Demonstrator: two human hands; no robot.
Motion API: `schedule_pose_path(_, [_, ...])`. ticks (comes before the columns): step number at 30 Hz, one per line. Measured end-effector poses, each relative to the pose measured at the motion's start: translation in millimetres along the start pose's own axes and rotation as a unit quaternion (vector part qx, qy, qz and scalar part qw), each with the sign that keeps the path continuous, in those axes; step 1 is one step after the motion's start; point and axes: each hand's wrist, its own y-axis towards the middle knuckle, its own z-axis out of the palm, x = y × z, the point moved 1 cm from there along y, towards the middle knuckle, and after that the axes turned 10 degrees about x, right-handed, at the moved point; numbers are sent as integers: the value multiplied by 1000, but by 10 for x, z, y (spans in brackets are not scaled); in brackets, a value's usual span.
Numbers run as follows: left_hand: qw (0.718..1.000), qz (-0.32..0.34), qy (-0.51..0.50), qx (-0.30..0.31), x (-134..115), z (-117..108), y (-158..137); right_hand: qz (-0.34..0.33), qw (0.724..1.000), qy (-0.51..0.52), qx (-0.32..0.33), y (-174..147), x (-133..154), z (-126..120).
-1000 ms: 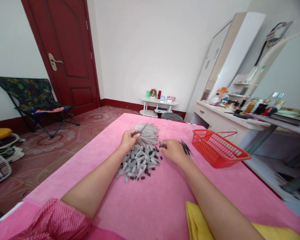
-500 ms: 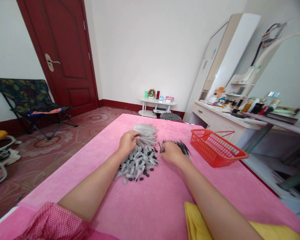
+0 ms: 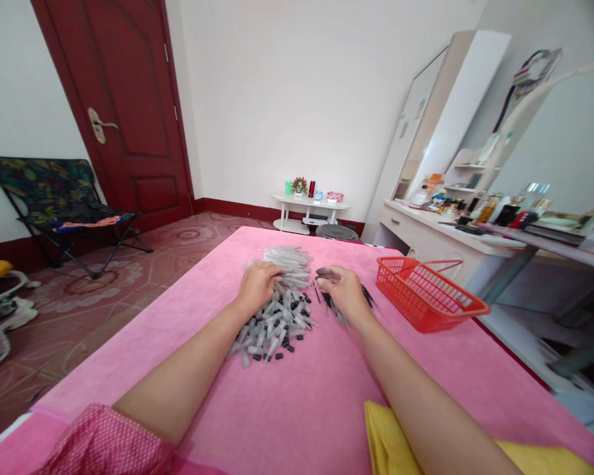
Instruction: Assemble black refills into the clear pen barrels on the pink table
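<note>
A pile of clear pen-like tubes (image 3: 290,256) lies at the far side of the pink-covered table. Right in front of it is a heap of clear caps with black plugs (image 3: 272,328). My left hand (image 3: 260,285) rests at the left edge where the two piles meet, its fingers curled together; what they pinch is hidden. Over a bundle of thin black sticks (image 3: 332,306) is my right hand (image 3: 345,290), thumb and darkened fingertips drawn together. Whatever is between those fingertips is too small to name.
A red plastic basket (image 3: 428,297) stands to the right on the pink cloth (image 3: 277,415). Yellow cloth (image 3: 389,435) lies under my right forearm. Beyond the table are a round dark stool (image 3: 336,231), a white side table (image 3: 309,201) and a cluttered dresser (image 3: 426,224).
My right hand has lifted slightly and turned, showing its darkened fingertips toward the tubes. My left hand has shifted a little to the right along the piles.
</note>
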Motion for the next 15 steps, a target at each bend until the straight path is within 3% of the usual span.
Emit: schedule_pose_path(15, [1000, -3, 15, 28, -74, -20, 10, -12, 998, -56, -6, -14, 37, 24])
